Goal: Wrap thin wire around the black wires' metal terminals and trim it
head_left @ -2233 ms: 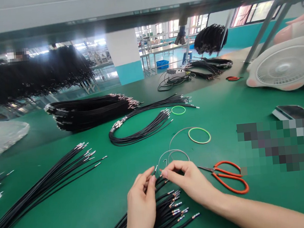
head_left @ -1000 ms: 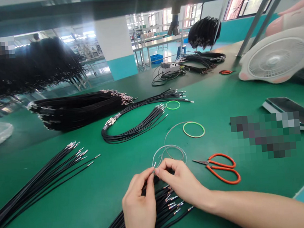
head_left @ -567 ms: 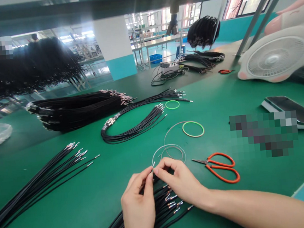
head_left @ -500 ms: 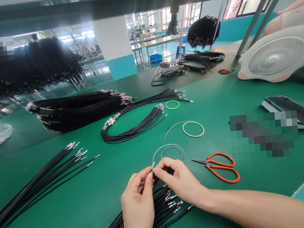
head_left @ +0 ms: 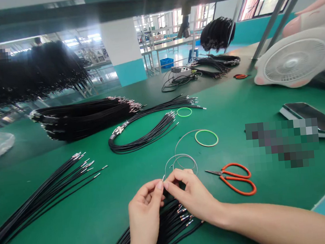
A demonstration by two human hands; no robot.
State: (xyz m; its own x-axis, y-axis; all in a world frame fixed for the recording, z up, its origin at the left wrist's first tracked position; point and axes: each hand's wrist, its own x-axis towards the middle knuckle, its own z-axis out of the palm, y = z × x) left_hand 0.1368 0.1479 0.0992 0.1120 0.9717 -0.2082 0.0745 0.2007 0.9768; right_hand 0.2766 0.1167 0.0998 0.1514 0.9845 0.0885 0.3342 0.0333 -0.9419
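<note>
Thumb and forefinger of my left hand pinch a black cable near its slim metal tip. My right hand meets it fingertip to fingertip, closed in a pinch at the same spot. A thin grey strand loops on the table and runs to my right fingertips, which partly hide it. Beneath both hands lies a bundle of black cables with metal ends. Orange-handled scissors rest, blades parted, to the right of my right hand.
More black cables lie at left, with a curved bundle and a thick coiled stack behind. Green rings sit mid-table. A phone-like device and a white fan stand at right. A shelf edge crosses overhead.
My left hand has tilted slightly and its thumb has slid up closer to the metal tip. The strand's loop has shifted a little. My right hand has barely moved.
</note>
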